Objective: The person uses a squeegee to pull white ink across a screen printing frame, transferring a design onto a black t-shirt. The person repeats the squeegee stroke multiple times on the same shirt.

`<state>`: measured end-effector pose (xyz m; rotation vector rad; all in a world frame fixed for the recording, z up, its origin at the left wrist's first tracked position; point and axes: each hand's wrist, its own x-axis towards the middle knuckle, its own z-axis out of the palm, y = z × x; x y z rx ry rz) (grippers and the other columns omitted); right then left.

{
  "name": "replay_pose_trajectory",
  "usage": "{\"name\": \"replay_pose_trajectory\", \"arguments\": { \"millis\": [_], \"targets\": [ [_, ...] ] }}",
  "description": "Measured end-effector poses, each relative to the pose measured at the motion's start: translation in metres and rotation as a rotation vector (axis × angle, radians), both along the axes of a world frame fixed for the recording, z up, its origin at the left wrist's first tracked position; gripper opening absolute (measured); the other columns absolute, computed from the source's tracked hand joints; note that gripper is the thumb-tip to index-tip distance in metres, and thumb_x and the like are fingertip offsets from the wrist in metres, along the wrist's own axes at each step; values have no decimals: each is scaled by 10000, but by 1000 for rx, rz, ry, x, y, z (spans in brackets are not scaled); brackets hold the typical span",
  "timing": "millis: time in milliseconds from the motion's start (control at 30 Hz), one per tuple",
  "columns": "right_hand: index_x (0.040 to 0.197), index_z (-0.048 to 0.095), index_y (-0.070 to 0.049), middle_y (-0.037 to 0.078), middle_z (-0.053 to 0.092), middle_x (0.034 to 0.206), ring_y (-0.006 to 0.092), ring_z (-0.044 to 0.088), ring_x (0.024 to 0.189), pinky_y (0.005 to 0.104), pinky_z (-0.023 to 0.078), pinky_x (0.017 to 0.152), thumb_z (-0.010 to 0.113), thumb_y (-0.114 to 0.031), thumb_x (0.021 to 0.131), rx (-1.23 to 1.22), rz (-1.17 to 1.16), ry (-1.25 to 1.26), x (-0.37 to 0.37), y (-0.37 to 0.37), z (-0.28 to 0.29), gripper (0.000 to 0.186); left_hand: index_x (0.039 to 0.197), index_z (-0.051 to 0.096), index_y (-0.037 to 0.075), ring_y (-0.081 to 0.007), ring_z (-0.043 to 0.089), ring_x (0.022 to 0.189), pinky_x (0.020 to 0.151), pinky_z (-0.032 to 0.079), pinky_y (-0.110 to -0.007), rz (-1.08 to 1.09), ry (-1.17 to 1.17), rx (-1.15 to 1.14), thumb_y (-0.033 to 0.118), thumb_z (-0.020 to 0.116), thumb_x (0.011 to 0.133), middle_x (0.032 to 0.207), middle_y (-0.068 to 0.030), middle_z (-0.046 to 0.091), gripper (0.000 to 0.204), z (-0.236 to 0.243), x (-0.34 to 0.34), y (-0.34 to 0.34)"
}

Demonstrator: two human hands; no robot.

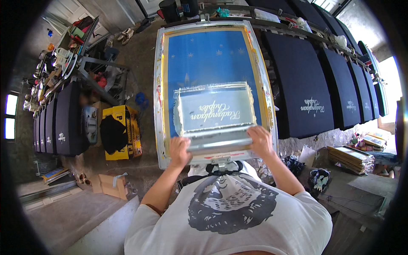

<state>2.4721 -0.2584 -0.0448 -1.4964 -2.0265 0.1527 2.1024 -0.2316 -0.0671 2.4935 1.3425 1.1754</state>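
Note:
A screen printing frame (159, 93) with a metal border and blue mesh (204, 55) lies in front of me. On its near half is a pale rectangular window (212, 112) with lettering in it, edged with whitish ink. Across the near end of the mesh lies a wide silver squeegee (220, 143). My left hand (180, 152) is closed around its left end and my right hand (261, 142) around its right end. A metal clamp (221, 162) sits at the frame's near edge, close to my shirt. The squeegee's blade edge cannot be made out.
Dark fabric-covered boards (297, 80) with white lettering line the right side; more boards (70, 121) stand at left. A yellow box (134, 131) with black cloth (114, 134) is on the floor at left. A cluttered rack (63, 63) stands beyond. Stacked frames (350, 159) lie at right.

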Motion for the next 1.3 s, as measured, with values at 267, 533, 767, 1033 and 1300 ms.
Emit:
{"name": "replay_pose_trajectory", "arguments": {
  "millis": [267,533,767,1033,1300],
  "targets": [
    [953,681,-38,91,699,1010,299,672,972,439,526,901,700,-1,640,-94,69,-66,5,-25,25,316,920,643,52,-315,607,882,787,426,-449,10,31,-88,-66,651,563,940,-80,650,377,22,2,-27],
    [1119,665,15,145,663,1204,318,616,1175,448,440,1047,703,0,618,-142,84,-59,3,-71,18,503,1288,556,40,-356,584,1163,985,435,-468,-156,140,-186,-123,624,650,1224,-149,605,661,10,-31,-67],
    [1202,672,22,205,671,1261,359,610,1222,452,450,1080,660,-16,747,-102,-294,217,48,-64,-1,457,1216,615,-46,-304,626,1037,900,482,-391,711,-222,-425,24,640,903,1172,-185,646,321,-25,-85,-31],
    [1275,664,-26,268,716,1108,390,708,1015,424,529,914,572,-167,969,-368,-749,478,77,-35,-41,349,895,718,-70,-154,595,749,730,477,-354,803,-557,-914,187,612,999,778,-63,669,297,-37,-95,4],
    [1247,672,-55,246,725,1066,372,717,1000,427,538,876,574,-121,976,-294,-758,508,88,-37,-23,295,675,596,-14,-90,421,639,598,330,-306,732,-908,-750,96,652,952,676,43,514,304,-11,-72,-8]
  ]
}}
